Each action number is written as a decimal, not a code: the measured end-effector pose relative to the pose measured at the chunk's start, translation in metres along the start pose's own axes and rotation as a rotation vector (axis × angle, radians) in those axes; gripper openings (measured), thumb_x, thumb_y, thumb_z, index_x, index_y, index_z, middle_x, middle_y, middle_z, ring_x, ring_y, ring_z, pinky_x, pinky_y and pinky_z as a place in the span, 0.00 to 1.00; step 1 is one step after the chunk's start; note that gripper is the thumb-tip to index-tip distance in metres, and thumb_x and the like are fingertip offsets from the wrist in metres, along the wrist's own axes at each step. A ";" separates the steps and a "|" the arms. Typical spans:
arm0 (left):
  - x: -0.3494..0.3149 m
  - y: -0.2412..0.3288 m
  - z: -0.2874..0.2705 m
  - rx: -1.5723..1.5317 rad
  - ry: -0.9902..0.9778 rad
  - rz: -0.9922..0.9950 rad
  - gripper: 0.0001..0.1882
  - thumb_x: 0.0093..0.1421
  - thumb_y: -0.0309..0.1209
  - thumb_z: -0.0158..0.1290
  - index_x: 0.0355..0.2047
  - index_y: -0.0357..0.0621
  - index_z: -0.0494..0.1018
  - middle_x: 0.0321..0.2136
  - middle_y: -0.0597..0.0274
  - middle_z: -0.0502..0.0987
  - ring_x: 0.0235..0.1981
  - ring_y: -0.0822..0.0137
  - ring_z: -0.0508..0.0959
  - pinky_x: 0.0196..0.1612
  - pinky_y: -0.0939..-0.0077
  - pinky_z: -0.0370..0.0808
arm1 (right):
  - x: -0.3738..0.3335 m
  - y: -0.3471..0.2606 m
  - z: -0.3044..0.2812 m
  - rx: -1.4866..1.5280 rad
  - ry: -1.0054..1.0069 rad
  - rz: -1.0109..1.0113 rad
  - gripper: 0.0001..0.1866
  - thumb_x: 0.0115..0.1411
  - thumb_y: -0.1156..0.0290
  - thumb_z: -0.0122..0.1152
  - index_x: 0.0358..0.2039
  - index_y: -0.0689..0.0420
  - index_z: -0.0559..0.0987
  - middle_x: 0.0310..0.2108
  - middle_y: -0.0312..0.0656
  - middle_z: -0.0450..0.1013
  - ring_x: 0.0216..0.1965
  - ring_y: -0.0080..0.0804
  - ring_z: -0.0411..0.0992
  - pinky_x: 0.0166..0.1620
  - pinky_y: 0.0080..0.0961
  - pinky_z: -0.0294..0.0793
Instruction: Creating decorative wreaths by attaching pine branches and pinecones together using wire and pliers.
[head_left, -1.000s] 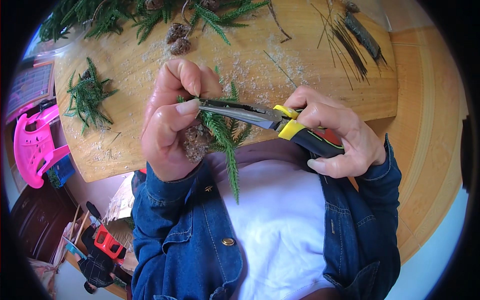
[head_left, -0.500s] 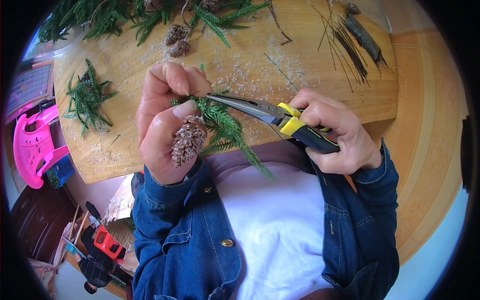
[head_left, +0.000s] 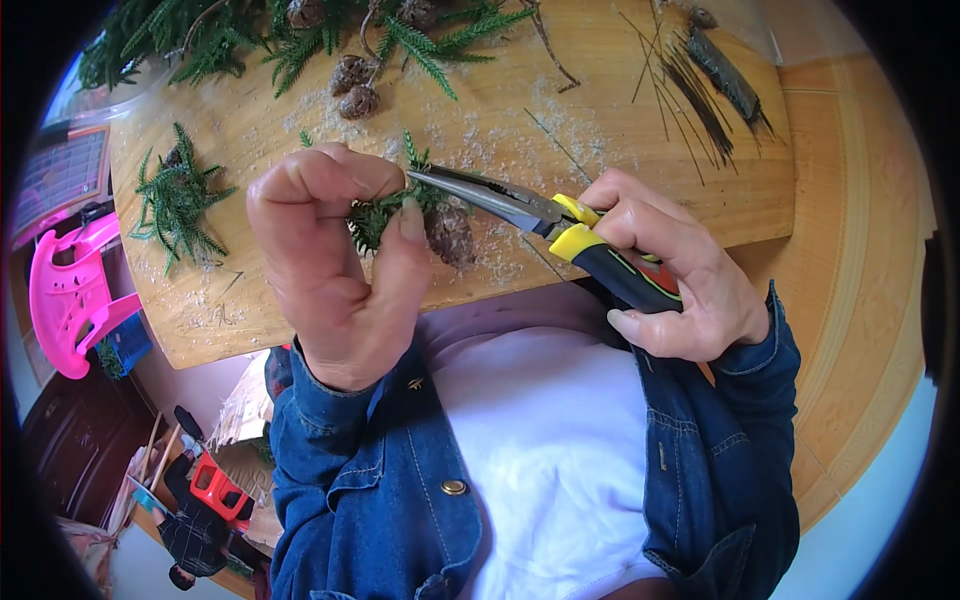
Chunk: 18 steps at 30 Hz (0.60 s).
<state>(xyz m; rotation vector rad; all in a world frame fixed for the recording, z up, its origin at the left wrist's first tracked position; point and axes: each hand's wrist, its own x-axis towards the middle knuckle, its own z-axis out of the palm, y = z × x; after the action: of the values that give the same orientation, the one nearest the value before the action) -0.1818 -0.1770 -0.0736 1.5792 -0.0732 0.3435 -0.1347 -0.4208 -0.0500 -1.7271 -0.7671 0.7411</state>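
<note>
My left hand pinches a green artificial pine sprig between thumb and fingers. Beside the thumb, a brown pine cone with whitish scales hangs at the sprig, partly behind the pliers. Long-nose pliers with yellow and black handles are in my right hand, its fingers round the grips and the thumb along the lower handle. The plier tips reach the sprig right by my left index fingertip. Whether they grip a wire there is too small to tell.
On the wooden table lie another sprig, green branches with pine cones, a bundle of thin dark wires and white flakes. A pink plastic chair stands left. Another person is at lower left.
My left hand has turned over, fingers now curled above the sprig. The pine cone has swung from its left side to the right, under the pliers. The pliers have shifted slightly left.
</note>
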 end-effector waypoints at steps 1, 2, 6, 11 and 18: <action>-0.001 -0.001 0.000 0.000 0.000 -0.001 0.22 0.50 0.10 0.48 0.44 0.38 0.56 0.36 0.56 0.65 0.36 0.69 0.67 0.46 0.75 0.66 | 0.000 0.000 0.000 -0.010 0.000 0.007 0.19 0.39 0.71 0.59 0.35 0.61 0.71 0.38 0.48 0.64 0.38 0.38 0.64 0.43 0.29 0.63; -0.002 -0.004 -0.001 0.040 -0.023 0.034 0.23 0.50 0.10 0.48 0.45 0.38 0.56 0.36 0.56 0.65 0.37 0.69 0.67 0.48 0.75 0.66 | 0.000 0.001 0.001 -0.010 0.000 0.007 0.19 0.39 0.71 0.59 0.35 0.61 0.71 0.38 0.48 0.64 0.38 0.38 0.64 0.43 0.29 0.63; -0.002 -0.007 -0.005 0.137 -0.063 0.116 0.24 0.50 0.10 0.49 0.46 0.37 0.56 0.38 0.56 0.65 0.38 0.70 0.68 0.49 0.75 0.66 | 0.003 0.003 0.004 -0.030 -0.001 0.008 0.16 0.39 0.75 0.59 0.33 0.61 0.70 0.38 0.48 0.64 0.37 0.37 0.64 0.41 0.29 0.64; -0.002 -0.002 -0.011 0.139 -0.055 0.135 0.22 0.51 0.10 0.49 0.44 0.37 0.58 0.38 0.56 0.66 0.37 0.70 0.68 0.46 0.76 0.68 | 0.006 0.000 0.013 -0.087 -0.033 0.054 0.16 0.40 0.77 0.58 0.33 0.60 0.70 0.38 0.47 0.62 0.37 0.36 0.62 0.42 0.27 0.62; -0.008 0.017 -0.036 0.219 -0.024 0.138 0.18 0.51 0.10 0.48 0.42 0.35 0.61 0.37 0.56 0.67 0.37 0.70 0.68 0.44 0.78 0.69 | 0.011 -0.015 0.012 -0.006 -0.029 -0.027 0.15 0.44 0.76 0.56 0.36 0.60 0.70 0.39 0.48 0.62 0.39 0.37 0.61 0.45 0.26 0.60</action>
<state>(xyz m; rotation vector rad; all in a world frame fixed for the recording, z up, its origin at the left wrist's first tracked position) -0.2002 -0.1435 -0.0597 1.8000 -0.1681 0.4524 -0.1396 -0.4012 -0.0400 -1.7117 -0.8119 0.7469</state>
